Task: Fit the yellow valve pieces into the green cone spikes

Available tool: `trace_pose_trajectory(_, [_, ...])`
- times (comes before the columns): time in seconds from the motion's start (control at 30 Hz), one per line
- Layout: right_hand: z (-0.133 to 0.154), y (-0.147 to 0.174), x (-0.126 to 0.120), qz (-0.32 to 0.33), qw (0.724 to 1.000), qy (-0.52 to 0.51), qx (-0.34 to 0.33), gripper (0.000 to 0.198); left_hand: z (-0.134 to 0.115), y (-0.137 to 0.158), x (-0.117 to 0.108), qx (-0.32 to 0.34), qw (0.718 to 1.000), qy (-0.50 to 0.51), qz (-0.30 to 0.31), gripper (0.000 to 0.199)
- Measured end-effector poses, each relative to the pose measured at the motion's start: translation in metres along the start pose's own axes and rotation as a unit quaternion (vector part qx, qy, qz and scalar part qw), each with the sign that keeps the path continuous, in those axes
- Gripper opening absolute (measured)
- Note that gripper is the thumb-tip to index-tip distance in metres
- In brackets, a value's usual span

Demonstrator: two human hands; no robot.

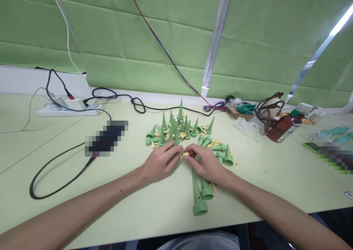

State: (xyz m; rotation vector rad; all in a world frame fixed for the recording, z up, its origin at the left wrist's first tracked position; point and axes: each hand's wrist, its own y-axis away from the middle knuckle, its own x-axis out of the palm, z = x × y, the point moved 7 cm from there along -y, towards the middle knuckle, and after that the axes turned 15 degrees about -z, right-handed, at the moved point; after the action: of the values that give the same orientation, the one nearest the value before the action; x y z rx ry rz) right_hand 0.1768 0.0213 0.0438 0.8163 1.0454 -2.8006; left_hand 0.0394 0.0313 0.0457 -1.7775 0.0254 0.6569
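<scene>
Nearest me on the pale cream bench [138, 213] lies a long green plastic cone with a ribbed collar [200, 207], its collar toward me and its point away. Just right of it lies a second green plastic cone [207, 193], partly under my right grip [206, 162].

With that right grip I pinch a small pale-yellow plastic piece [186, 154] between thumb and forefinger, above the bench. My left grip [160, 161] is bent inward just beside it; I cannot tell whether those fingertips press together or touch the piece.

To the right of my right hand, more green cones [228, 157] rest among loose yellow pieces [216, 142]. Left of my left hand, well apart, is a black, blurred-out device [107, 139] with a looping black cable [32, 184].

Beyond my hands, a cluster of green cones [180, 112], mostly standing points up, is mixed with yellow pieces. Farther right leans a brown bottle with a label [284, 128]; at the far left sits a white power strip [51, 111]. Behind everything hangs green sheeting [171, 33], crossed by a red-and-blue wire [162, 46].
</scene>
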Motion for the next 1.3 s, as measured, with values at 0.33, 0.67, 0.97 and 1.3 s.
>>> trace_pose_trajectory(0.33, [-0.0001, -0.0005, 0.0005, 0.007, 1.000, 0.013, 0.003, 0.011, -0.0011, 0.0004, -0.0003, 0.006, 1.000, -0.004, 0.000, 0.012])
trace_pose_trajectory(0.67, [-0.0009, -0.0007, 0.0016, 0.010, 1.000, 0.028, 0.002, 0.013, -0.0018, 0.0005, -0.0010, 0.007, 1.000, -0.008, 0.000, 0.012])
trace_pose_trajectory(0.97, [-0.0001, -0.0004, 0.0016, 0.011, 1.000, 0.027, -0.006, 0.008, -0.0025, -0.0014, 0.0010, 0.012, 1.000, -0.006, 0.002, 0.012])
trace_pose_trajectory(1.3, [0.0013, -0.0006, 0.0012, 0.012, 0.999, 0.032, -0.002, 0.011, -0.0037, -0.0016, -0.0004, 0.014, 1.000, -0.008, 0.003, 0.014])
